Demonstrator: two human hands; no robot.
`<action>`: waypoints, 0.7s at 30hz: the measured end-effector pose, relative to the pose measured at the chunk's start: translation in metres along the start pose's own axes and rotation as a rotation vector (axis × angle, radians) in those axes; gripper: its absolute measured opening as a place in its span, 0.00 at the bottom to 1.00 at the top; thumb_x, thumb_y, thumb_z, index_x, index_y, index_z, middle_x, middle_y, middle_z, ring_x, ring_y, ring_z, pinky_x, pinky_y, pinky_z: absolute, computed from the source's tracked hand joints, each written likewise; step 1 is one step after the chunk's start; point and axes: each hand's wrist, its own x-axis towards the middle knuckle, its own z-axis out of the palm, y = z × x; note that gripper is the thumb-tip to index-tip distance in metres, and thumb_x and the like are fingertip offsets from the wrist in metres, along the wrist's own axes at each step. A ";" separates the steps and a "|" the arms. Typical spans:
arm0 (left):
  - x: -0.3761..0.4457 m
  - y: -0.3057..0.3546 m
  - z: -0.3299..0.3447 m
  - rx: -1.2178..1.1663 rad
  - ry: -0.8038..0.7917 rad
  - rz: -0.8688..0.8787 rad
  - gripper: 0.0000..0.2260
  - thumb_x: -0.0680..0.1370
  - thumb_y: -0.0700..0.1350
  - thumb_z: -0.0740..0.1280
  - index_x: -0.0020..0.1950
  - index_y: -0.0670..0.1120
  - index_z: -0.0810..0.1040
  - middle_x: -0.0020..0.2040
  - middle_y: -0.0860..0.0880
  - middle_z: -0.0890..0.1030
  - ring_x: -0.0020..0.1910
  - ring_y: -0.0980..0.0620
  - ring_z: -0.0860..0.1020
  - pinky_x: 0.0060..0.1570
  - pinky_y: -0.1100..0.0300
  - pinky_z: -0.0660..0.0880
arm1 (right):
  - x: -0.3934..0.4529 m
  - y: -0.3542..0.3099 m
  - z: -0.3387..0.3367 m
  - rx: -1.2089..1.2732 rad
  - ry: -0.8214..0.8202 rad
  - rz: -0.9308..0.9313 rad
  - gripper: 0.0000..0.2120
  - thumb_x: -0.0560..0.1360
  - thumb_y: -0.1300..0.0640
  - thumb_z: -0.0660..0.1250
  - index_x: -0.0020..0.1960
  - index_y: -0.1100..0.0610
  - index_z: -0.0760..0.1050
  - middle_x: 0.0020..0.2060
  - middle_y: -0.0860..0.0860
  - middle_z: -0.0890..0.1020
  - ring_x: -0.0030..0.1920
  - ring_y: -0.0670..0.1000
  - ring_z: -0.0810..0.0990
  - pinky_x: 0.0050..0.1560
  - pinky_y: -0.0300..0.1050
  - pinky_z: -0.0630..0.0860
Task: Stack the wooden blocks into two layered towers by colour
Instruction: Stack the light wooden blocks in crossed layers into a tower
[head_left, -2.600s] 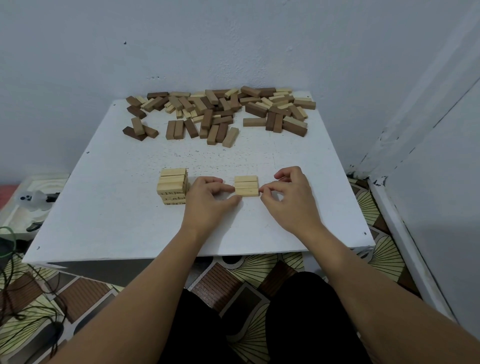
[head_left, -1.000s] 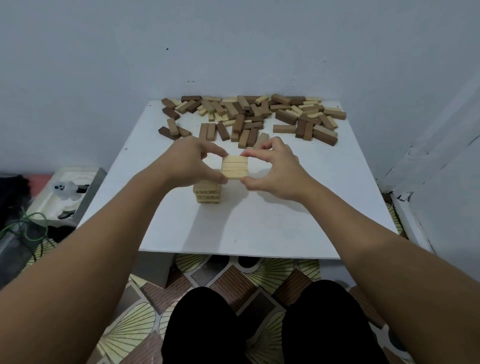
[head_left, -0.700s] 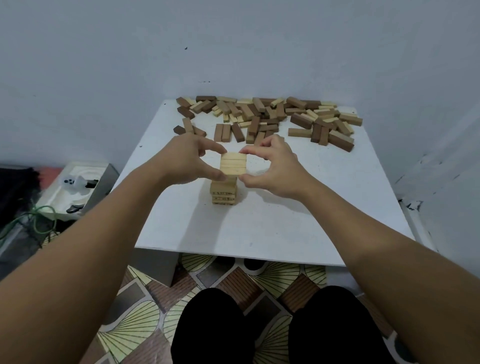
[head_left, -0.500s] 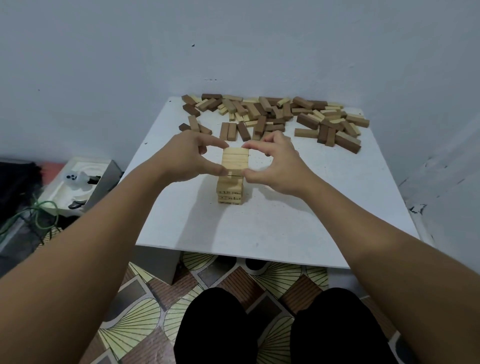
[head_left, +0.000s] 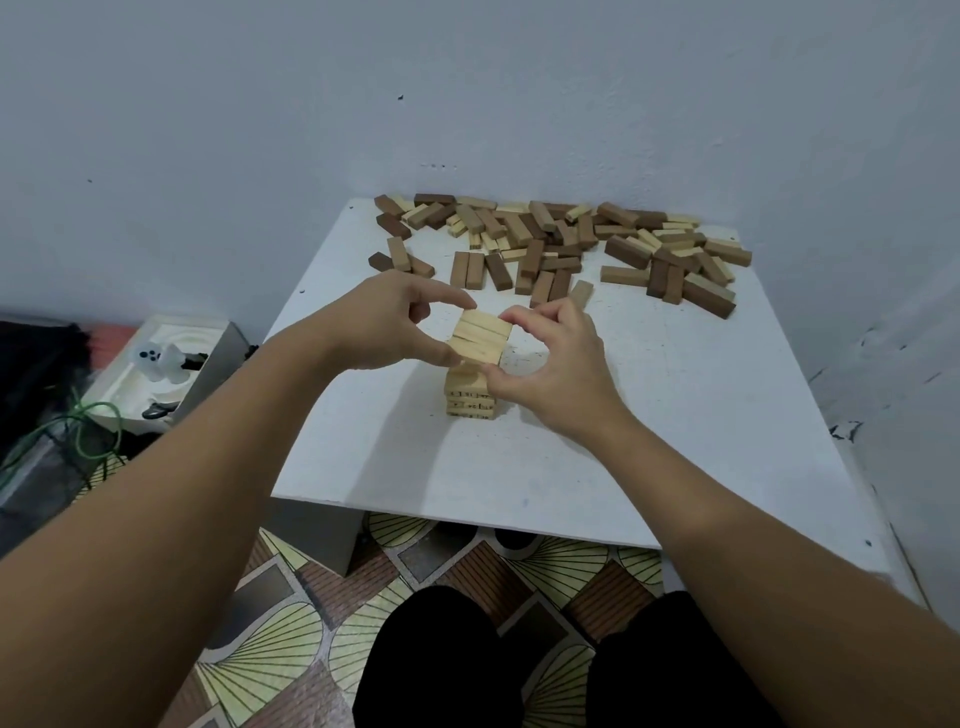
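A row of three light wooden blocks sits side by side at the top of the light tower in the middle of the white table. My left hand pinches the row's left end between thumb and forefinger. My right hand pinches its right end the same way. I cannot tell whether the row rests on the tower or hangs just above it. A loose pile of dark and light blocks lies along the table's far edge.
The table stands in a corner with walls behind and at the right. A white moulded tray with a small ghost figure sits on the floor at the left, beside green cable. My knees are under the near table edge.
Both hands lifted the three-block row from the table right of the tower, carried it left and up, and now hold it on top of the tower. The camera view shifted left.
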 end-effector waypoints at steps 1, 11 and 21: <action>0.000 0.002 0.000 0.011 0.000 0.004 0.24 0.71 0.48 0.82 0.65 0.60 0.81 0.40 0.51 0.63 0.35 0.53 0.64 0.28 0.69 0.61 | -0.001 0.001 -0.001 0.015 -0.003 0.007 0.27 0.66 0.42 0.77 0.64 0.47 0.81 0.53 0.48 0.72 0.57 0.44 0.70 0.61 0.44 0.72; 0.013 0.054 0.045 0.127 0.112 0.145 0.29 0.76 0.49 0.78 0.75 0.60 0.73 0.54 0.52 0.71 0.47 0.60 0.72 0.48 0.62 0.68 | -0.016 0.045 -0.042 -0.075 0.083 0.278 0.28 0.67 0.39 0.75 0.65 0.42 0.79 0.54 0.45 0.71 0.60 0.49 0.72 0.65 0.56 0.72; 0.026 0.069 0.158 0.219 0.038 -0.124 0.09 0.81 0.41 0.66 0.57 0.43 0.84 0.53 0.44 0.84 0.52 0.45 0.81 0.53 0.51 0.80 | -0.045 0.074 -0.064 -0.364 -0.041 0.476 0.32 0.68 0.28 0.72 0.67 0.41 0.77 0.62 0.49 0.72 0.67 0.54 0.68 0.68 0.54 0.62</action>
